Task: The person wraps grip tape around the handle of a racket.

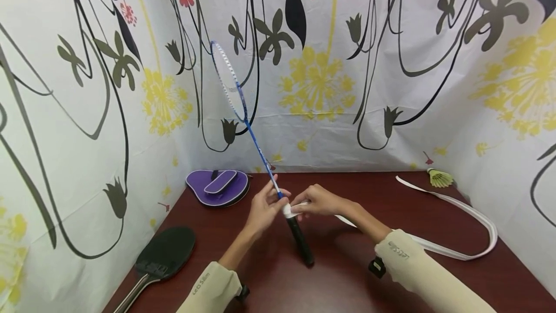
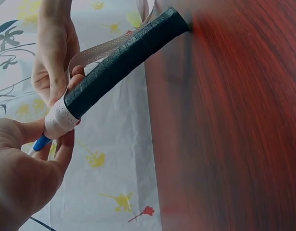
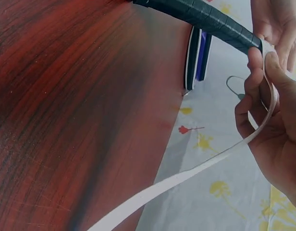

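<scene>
A blue badminton racket [image 1: 259, 151] is held at a slant, its head up to the left and its dark grip [image 1: 299, 240] pointing down. White perforated tape [image 2: 60, 120] is wrapped round the upper end of that grip. My left hand [image 1: 264, 206] pinches the racket at the taped part, thumb and fingers on either side, also seen in the left wrist view [image 2: 28, 163]. Between the thumb and fingers of my right hand [image 1: 319, 200] is the tape close to the grip; the loose strip [image 3: 172, 182] trails away from this hand [image 3: 277, 115].
A purple paddle case [image 1: 217, 187] lies at the back left, and a black table tennis paddle [image 1: 167, 252] at the front left. At the back right is a yellow shuttlecock [image 1: 440, 178]. The tape's long tail [image 1: 488, 228] curves over the table's right side. Patterned cloth [image 1: 373, 86] surrounds the table.
</scene>
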{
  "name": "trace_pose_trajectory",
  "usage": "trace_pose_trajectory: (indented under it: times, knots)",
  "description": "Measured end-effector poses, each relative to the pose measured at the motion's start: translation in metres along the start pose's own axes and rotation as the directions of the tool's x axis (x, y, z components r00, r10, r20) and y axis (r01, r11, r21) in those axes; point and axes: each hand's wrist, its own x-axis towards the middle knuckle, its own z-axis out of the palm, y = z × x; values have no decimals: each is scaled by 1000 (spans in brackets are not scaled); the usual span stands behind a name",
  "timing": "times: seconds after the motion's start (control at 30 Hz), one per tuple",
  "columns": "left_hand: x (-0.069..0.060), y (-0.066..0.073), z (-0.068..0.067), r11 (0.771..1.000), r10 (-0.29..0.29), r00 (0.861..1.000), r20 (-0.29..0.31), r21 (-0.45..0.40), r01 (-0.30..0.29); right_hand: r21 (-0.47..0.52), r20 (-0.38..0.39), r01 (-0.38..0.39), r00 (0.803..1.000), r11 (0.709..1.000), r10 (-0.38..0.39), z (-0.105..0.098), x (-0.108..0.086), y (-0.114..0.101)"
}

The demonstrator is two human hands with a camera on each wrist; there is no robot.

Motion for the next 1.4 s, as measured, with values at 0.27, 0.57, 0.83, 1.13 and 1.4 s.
trace_pose_trajectory:
  times: [0.27,0.57,0.83,1.13,1.4]
  knots:
    - [4,-7,8,996,13,1000,11,-91,-12,2,23,5,1000,1000,-5,0,-3,2]
    - [9,-4,15,999,52,969,-243,5,-53,-46,-163,-58,985,997,50,4,-2,-2]
    - [12,-3,10,998,47,963,-267,-32,-57,-46,-183,-57,982,997,47,3,-4,-6]
    - [11,-3,3,995,96,971,-218,-11,-101,-33,-240,-79,968,996,69,12,-10,-10]
    - [10,1,0,996,70,986,-153,-42,-77,-11,-287,-121,951,993,112,18,-15,-10]
